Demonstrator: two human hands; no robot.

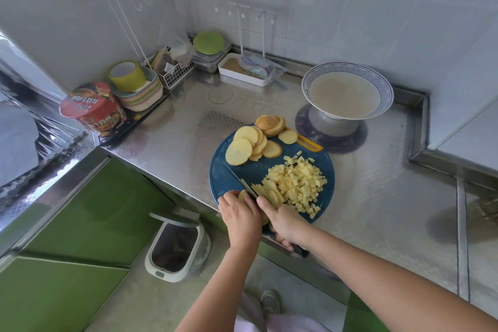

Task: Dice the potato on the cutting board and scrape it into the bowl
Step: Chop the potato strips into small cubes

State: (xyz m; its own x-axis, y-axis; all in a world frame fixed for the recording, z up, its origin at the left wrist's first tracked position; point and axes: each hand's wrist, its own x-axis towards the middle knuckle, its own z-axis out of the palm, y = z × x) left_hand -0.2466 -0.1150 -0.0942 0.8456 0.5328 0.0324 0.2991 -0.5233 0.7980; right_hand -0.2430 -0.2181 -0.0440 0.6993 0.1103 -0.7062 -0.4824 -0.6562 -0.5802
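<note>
Embossed steel counter [377, 197] under round blue board [242, 170]. Board's far edge: smooth pale slices [238, 151]; right side: small cubes [301, 183]. Left hand [239, 214] curled on potato strips [266, 191], right hand [284, 222] gripping knife [238, 179].

Both forearms reach forward, wrists close together. The left grip [239, 214] curls its fingers onto potato slices [243, 195]; the right grip [283, 221] clasps a knife [238, 178].

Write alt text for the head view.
The right hand cuts a potato stack into strips with a knife on a blue cutting board; the left hand holds it, beside a pile of diced potato. Whole slices lie farther back; a bowl stands beyond.
</note>
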